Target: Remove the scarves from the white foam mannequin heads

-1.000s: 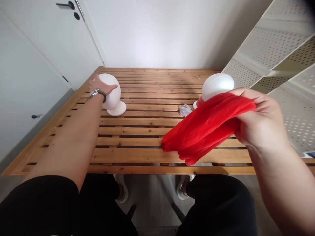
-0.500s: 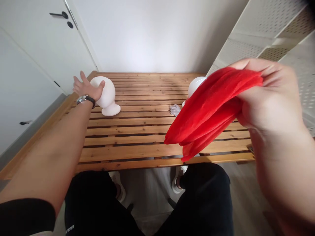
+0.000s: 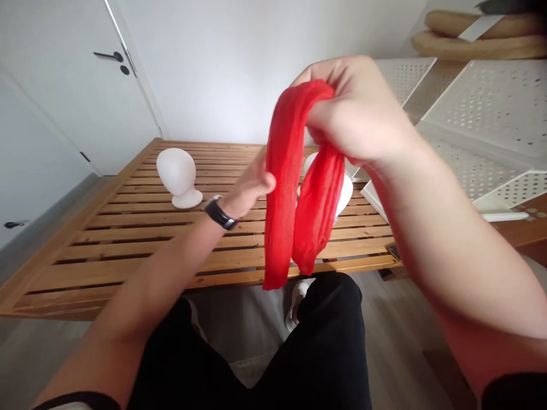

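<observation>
The right hand (image 3: 359, 114) was raised in front of the camera, above the middle of the view, with its fingers and thumb bunched together and pinching the top of a red cloth (image 3: 284, 193). The cloth hung from that grip towards 6 o'clock in two long folds, clear of the bench (image 3: 128, 239), and its lower ends dangled in front of the bench's near edge.

The left hand (image 3: 252, 191) reached in from 7 o'clock and met the left fold at its 9 o'clock side. Its fingertips ran behind the fabric, so I cannot tell whether it had closed on the cloth or only touched it. A dark wristwatch (image 3: 219, 212) sat on that wrist.

On the slatted wooden bench, a white head form (image 3: 177, 173) stood upright at 9 o'clock from the cloth, well apart from both hands. A second white form (image 3: 344, 191) showed partly behind the right fold. At 3 o'clock stood a white perforated shelf (image 3: 478, 114), with tan rolls (image 3: 478, 34) lying on top at 1 o'clock. A white door (image 3: 113, 56) with a dark handle was at 10 o'clock. Black trousers (image 3: 299, 353) filled the view at 6 o'clock.
</observation>
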`<state>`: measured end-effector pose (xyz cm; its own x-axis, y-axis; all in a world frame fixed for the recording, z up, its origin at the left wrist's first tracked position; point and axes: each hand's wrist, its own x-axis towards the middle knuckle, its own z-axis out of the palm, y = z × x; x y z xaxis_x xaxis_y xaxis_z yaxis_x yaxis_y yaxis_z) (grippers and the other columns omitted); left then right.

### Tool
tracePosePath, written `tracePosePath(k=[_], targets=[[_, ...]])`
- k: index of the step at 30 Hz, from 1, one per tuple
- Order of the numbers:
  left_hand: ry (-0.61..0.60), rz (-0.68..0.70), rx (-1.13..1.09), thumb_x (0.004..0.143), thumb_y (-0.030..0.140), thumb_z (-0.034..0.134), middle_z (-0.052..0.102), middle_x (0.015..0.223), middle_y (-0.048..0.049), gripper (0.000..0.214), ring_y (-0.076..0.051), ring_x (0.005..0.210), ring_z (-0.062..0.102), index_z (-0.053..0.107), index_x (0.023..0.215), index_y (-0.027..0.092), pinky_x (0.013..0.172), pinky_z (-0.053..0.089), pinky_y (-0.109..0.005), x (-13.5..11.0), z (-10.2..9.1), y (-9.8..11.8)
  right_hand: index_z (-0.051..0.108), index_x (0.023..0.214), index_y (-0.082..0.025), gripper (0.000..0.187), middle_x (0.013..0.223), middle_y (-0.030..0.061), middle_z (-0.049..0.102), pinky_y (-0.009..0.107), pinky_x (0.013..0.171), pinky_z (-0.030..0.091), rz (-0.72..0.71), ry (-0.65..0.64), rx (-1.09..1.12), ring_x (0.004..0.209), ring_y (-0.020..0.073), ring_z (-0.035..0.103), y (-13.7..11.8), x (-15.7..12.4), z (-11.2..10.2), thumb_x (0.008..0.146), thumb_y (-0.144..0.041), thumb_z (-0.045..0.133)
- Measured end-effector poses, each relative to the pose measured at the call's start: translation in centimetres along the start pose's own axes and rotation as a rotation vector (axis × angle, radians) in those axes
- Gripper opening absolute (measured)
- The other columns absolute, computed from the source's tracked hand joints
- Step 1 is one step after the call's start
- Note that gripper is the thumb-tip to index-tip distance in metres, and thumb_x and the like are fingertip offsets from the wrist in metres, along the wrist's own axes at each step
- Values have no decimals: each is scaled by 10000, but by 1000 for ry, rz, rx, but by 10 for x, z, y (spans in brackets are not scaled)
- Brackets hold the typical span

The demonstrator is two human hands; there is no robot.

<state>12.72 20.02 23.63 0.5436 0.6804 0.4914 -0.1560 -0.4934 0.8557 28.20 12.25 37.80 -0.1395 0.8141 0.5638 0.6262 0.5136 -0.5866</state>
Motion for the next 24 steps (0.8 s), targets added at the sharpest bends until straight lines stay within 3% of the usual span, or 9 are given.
tracePosePath(k=[2,4,6,8,11,15,20,24], targets=[[-132,-3,-223,661,924,621,689,1292,-99,965,-374,1267,626,629,1338,237,1017,554,-516,-12,30,1,650,731,-132,176,608,-79,501,117,507,331,10,-24,40,505,-7,424,-1,8,10,788,-5,543],[-210,-87,-383,688,794,744,733,1170,-124,842,-380,1174,681,666,1265,186,984,572,-525,-25,47,-6,624,711,-142,174,605,-80,490,118,521,363,34,-44,72,512,0,449,2,16,19,798,-22,535],[-235,-196,-496,712,638,823,754,1014,-117,720,-348,1013,741,675,1233,163,928,593,-513,-40,52,-21,617,724,-155,150,609,-78,493,127,555,418,62,-62,92,554,21,514,11,24,24,818,-62,546],[-214,-331,-521,726,520,848,737,851,-77,637,-283,829,755,673,1218,155,867,606,-481,-56,45,-40,622,757,-166,97,617,-70,512,148,581,468,95,-63,127,607,53,576,28,30,26,819,-98,590],[-160,-520,-418,743,488,829,657,657,-14,567,-192,606,674,671,1169,149,718,601,-399,-75,14,-72,637,806,-178,101,641,-43,576,181,558,506,184,-33,222,640,105,618,69,32,25,761,-120,706],[-119,-644,-115,752,530,790,605,604,9,499,-141,538,566,690,1051,143,593,512,-305,-86,-50,-111,637,820,-178,165,649,8,625,216,507,512,476,-41,319,609,145,629,147,14,30,729,-110,757],[-298,-674,382,762,562,723,722,853,-23,539,-173,732,620,715,1106,148,690,486,-283,-67,-120,-164,640,860,-172,94,668,11,659,188,493,484,937,-5,439,560,105,592,256,-29,71,812,-131,710],[-501,-698,791,772,518,664,747,904,-35,453,-196,791,654,721,1061,174,726,483,-279,-33,-142,-218,621,845,-144,99,613,3,609,170,421,381,1118,-57,475,532,104,568,324,-64,122,850,-160,718]])
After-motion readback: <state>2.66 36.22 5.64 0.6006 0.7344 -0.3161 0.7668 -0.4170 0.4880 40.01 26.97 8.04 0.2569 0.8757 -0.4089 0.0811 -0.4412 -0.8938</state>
